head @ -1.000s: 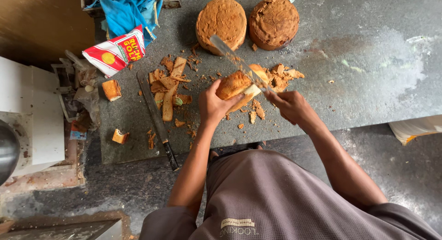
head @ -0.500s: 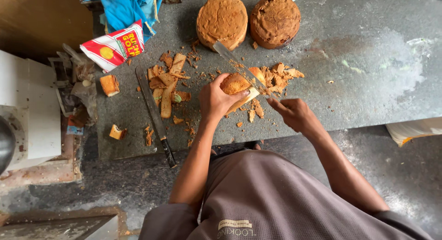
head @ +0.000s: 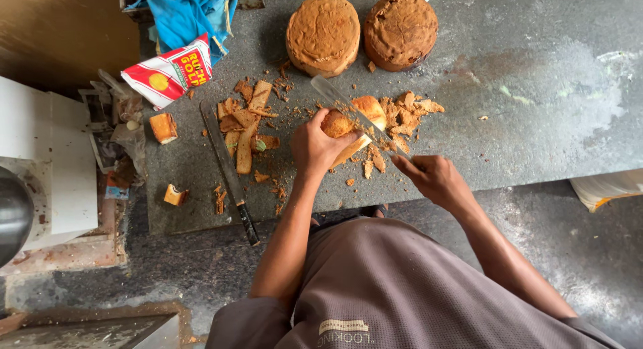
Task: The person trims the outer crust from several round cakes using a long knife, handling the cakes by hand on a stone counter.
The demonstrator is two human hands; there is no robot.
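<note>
A grey stone slab [head: 536, 88] bears two round brown cakes [head: 323, 33] far, crust trimmings [head: 244, 124], a long knife [head: 230, 171] left, possibly greasy.

The stone surface [head: 536, 88] looks matt and rough; both knife blades [head: 348, 111] are dull metal; the round cakes [head: 323, 33] have dry, crumbly brown crusts.

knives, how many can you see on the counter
2. One knife is in the right hand, its blade across the small cake under the left hand. A second knife lies flat beside the crust trimmings.
</note>
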